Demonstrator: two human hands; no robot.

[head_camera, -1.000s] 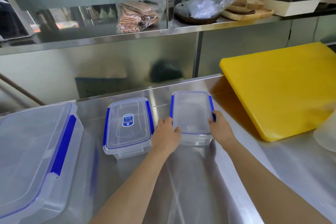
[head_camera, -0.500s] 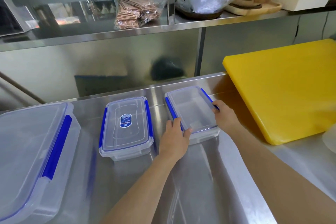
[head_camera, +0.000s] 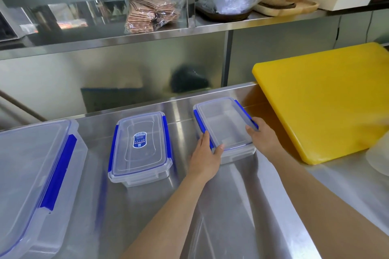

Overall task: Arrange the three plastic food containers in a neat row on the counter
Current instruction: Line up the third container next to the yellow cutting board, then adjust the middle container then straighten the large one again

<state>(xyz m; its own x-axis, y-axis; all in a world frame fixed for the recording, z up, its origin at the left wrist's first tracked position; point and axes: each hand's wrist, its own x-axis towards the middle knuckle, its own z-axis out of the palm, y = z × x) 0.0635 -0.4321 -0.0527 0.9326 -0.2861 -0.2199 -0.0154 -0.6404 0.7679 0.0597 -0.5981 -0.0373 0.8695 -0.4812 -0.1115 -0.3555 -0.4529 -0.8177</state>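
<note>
Three clear plastic containers with blue clips sit on the steel counter point(head_camera: 147, 206). The big container point(head_camera: 27, 178) fills the left edge. The middle container point(head_camera: 140, 147), with a blue label on its lid, stands alone. The right container point(head_camera: 223, 124) is turned slightly, its far end angled left. My left hand point(head_camera: 205, 155) grips its near left corner, thumb on the lid. My right hand point(head_camera: 262, 136) holds its right side at the blue clip.
A thick yellow cutting board point(head_camera: 328, 99) lies close to the right of the held container. A white object point(head_camera: 379, 155) shows at the right edge. The steel shelf point(head_camera: 147, 35) above carries bagged items, wooden trays and a box.
Both hands have slid the right container away from me and to the right, turning it slightly. The gap to the middle container has widened.
</note>
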